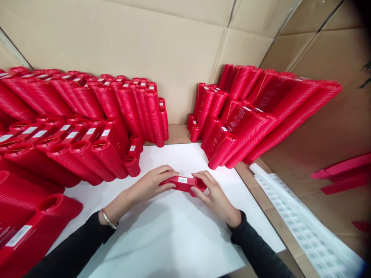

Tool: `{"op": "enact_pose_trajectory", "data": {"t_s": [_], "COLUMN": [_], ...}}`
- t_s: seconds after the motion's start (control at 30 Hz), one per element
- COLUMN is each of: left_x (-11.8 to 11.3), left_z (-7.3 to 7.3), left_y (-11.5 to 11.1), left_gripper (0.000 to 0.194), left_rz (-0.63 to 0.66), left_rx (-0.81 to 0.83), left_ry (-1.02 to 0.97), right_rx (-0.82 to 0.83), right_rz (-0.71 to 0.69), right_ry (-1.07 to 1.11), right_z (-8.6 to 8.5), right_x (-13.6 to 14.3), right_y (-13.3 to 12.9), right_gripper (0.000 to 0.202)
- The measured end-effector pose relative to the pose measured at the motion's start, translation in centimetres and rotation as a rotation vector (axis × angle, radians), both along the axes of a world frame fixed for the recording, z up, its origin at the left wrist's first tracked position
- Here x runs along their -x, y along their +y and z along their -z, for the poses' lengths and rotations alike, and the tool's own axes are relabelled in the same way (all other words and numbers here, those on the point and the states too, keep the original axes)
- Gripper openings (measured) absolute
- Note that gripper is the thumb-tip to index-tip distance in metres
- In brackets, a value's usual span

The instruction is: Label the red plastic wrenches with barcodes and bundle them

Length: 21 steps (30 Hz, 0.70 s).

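A small red plastic part (pixel 187 184) with a white barcode label on its upper face is held between my two hands, just above the white work surface (pixel 162 227). My left hand (pixel 153 182) grips its left end between thumb and fingers. My right hand (pixel 213 193) pinches the right end, beside a round opening. Both hands are closed on the part. Stacks of ribbed red parts (pixel 104 158), many with white labels, stand to the left of my hands. More red stacks (pixel 243 131) stand beyond my right hand.
Sheets of printed barcode labels (pixel 292 220) lie along the right edge on brown cardboard. Tall cardboard walls (pixel 174 46) rise behind and to the right. One large labelled red stack (pixel 37 231) stands at the near left. Red strips (pixel 344 173) show at the far right.
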<state>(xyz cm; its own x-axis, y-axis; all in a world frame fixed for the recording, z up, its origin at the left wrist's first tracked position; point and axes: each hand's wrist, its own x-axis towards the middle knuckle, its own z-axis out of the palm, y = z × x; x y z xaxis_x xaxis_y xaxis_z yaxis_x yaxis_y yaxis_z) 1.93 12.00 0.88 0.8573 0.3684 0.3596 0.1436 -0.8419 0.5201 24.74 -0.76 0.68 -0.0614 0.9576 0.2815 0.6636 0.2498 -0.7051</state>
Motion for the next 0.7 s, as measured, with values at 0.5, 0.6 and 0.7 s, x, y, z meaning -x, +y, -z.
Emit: {"op": "enact_pose_trajectory", "data": {"t_s": [0.5,0.6,0.7], "left_x": [-3.1,-2.6,-2.5], "left_z": [2.7,2.6,2.9], "left_y": [-3.5,-3.3,-3.3], "left_gripper": [0.021,0.024,0.024], "left_rz": [-0.538,-0.499,-0.492], "left_rx": [0.800,0.836,0.837], "left_ry": [-0.564,-0.523,-0.546], "right_rx": [0.001,0.059,0.007], "right_rz": [0.216,0.236,0.319], "right_ry": [0.699,0.722,0.729], "right_z": [2.9,2.8,3.2], "right_x": [3.1,3.4,4.1], "right_y": [-0.2,-0.5,-0.4], "right_gripper": [0.031,0.031,0.028]}}
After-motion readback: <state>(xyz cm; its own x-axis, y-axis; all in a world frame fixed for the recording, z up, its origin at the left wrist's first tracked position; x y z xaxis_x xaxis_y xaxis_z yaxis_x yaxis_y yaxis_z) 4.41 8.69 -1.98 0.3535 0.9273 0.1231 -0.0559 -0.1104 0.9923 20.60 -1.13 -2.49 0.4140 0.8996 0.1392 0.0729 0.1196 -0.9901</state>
